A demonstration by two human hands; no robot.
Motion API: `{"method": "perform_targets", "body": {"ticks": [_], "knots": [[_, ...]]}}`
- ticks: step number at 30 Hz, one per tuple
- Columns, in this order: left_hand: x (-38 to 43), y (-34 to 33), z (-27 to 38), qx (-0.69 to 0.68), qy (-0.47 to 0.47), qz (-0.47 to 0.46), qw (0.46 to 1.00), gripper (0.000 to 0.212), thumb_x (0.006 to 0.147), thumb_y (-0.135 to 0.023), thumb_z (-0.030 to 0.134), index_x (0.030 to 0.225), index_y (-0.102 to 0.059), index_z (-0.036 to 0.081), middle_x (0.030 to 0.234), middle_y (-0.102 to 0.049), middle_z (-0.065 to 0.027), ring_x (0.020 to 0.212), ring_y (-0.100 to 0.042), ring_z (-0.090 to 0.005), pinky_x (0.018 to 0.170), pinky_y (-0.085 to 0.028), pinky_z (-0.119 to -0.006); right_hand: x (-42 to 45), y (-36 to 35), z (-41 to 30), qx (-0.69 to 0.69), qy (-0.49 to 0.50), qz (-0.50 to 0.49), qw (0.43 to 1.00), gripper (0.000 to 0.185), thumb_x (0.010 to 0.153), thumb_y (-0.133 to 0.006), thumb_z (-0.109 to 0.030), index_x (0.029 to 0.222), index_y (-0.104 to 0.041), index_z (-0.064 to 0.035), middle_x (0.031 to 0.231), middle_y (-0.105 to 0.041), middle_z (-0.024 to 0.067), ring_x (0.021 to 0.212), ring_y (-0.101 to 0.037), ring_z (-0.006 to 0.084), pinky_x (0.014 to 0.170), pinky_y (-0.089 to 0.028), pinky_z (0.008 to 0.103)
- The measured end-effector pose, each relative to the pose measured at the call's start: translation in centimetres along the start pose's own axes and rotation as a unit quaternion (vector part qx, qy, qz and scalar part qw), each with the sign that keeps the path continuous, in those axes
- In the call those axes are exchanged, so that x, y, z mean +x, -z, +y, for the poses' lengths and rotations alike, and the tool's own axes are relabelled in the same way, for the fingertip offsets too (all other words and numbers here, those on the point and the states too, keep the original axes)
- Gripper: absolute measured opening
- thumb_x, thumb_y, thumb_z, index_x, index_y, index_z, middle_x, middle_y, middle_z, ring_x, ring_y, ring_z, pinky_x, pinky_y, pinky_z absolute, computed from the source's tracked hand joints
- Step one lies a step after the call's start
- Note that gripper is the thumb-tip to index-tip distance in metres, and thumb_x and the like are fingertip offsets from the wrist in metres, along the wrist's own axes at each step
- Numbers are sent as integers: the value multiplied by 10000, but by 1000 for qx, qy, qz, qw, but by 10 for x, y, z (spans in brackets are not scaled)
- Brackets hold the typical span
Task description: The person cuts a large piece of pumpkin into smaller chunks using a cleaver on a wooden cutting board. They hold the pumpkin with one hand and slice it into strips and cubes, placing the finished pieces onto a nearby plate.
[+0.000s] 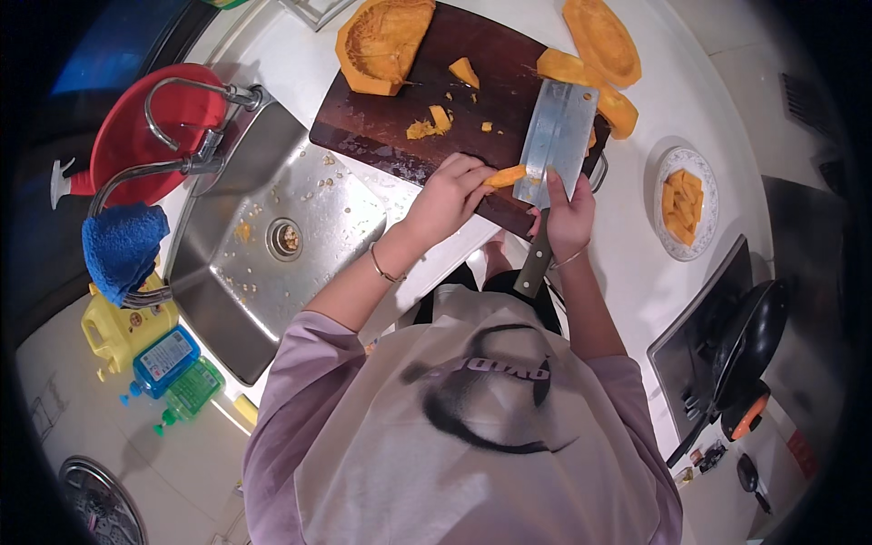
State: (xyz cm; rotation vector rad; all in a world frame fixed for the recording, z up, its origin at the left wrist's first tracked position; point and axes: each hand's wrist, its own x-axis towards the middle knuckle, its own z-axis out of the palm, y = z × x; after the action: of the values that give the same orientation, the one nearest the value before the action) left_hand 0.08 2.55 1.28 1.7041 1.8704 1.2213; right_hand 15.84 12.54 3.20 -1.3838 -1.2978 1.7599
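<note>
My left hand (454, 195) pinches a strip of pumpkin (505, 176) by one end, above the near part of a dark wooden cutting board (490, 54). The strip's other end meets the flat of a cleaver (557, 129). In my right hand (571, 216) is that cleaver, gripped where blade and handle join, its dark handle pointing back towards my body. A large hollowed pumpkin piece (381, 44) rests at the board's far left. Small chunks and scraps, among them a pumpkin wedge (465, 72), lie scattered on the board. Thick pumpkin slices (616, 112) overlap its right edge.
Left is a steel sink (320, 197) with seeds around its drain, beside a red basin (163, 122) and a faucet draped with a blue cloth (126, 248). A patterned plate (712, 204) of pumpkin strips stands right, near a black pan (753, 340). Another pumpkin slab (603, 41) lies beyond.
</note>
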Motion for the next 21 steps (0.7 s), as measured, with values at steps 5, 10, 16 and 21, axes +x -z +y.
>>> {"method": "perform_targets", "body": {"ticks": [5,10,16,21], "knots": [[-4,-5,1,-18,30,25,999,219,773,-682,27,988,-648,1,934,-612,-135,855,-585,-314,763,-487,-366,-1,-10,1,5,12,23,1000,177,945,-541,-187,1003,-484,-29,701,-564,63,401,-498,114,307,-399,254],[-5,-7,4,-24,50,47,997,224,767,-692,30,985,-653,1,928,-613,-141,843,-599,-310,754,-495,-357,-3,-20,-2,1,15,49,999,167,951,-520,-183,984,-464,-29,687,-554,67,400,-503,122,302,-400,257],[-7,-11,4,-22,71,62,995,241,753,-701,21,988,-654,0,915,-615,-145,805,-613,-304,729,-505,-351,-4,-31,-2,7,16,71,997,178,954,-500,-176,981,-434,-12,710,-556,87,394,-508,133,308,-420,273],[-6,-10,10,-31,105,66,992,238,747,-694,-4,982,-656,-2,906,-622,-137,789,-629,-263,702,-517,-324,-4,-38,-4,-21,20,90,995,189,953,-495,-172,959,-409,-4,692,-550,98,401,-525,150,317,-435,284]]}}
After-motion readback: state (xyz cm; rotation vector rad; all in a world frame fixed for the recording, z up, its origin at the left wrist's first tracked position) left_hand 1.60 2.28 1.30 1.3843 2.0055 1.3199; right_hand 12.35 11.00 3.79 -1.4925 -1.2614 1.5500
